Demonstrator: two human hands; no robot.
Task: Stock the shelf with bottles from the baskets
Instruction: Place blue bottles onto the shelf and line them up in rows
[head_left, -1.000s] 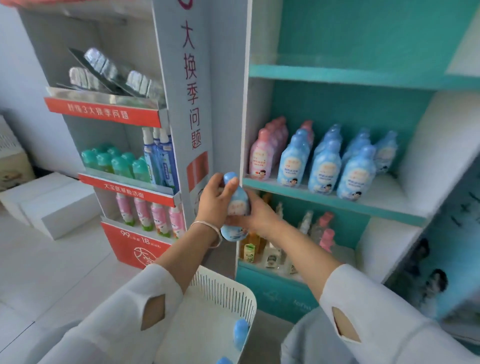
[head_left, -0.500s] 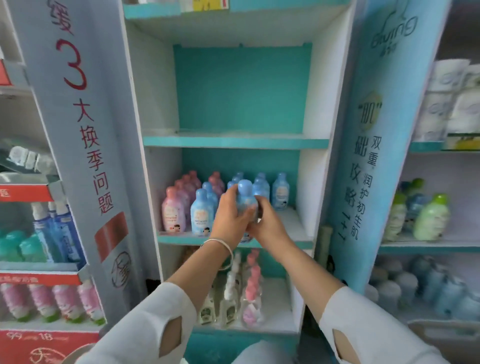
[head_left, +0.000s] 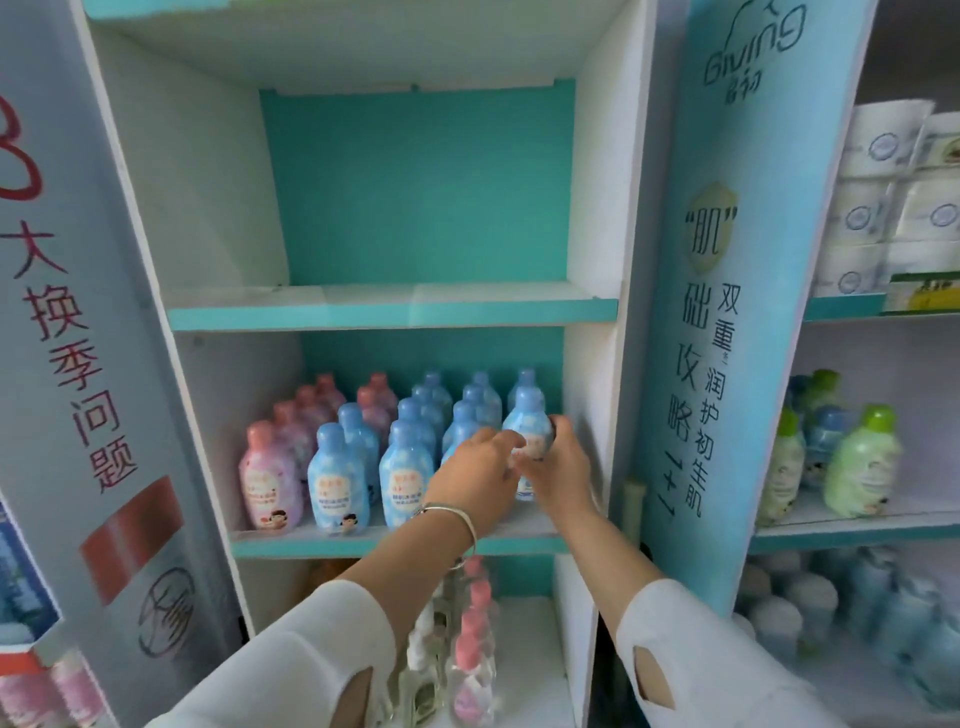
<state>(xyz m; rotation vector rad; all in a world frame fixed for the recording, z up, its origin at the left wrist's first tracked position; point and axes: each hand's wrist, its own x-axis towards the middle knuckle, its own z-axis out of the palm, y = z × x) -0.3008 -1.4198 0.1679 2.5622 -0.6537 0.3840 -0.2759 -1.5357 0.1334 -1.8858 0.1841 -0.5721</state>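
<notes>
Both hands reach into the middle shelf (head_left: 395, 543) of the teal display unit. The right hand (head_left: 558, 467) wraps around the blue bottle (head_left: 527, 431), fingers closed on its right side. The left hand (head_left: 475, 475) touches the bottle's front with its fingertips, fingers loosely together. The bottle stands upright at the right end of the shelf, near the side wall, beside rows of matching blue bottles (head_left: 402, 462). Pink bottles (head_left: 270, 480) occupy the left end. The shelf above (head_left: 389, 314) holds nothing.
</notes>
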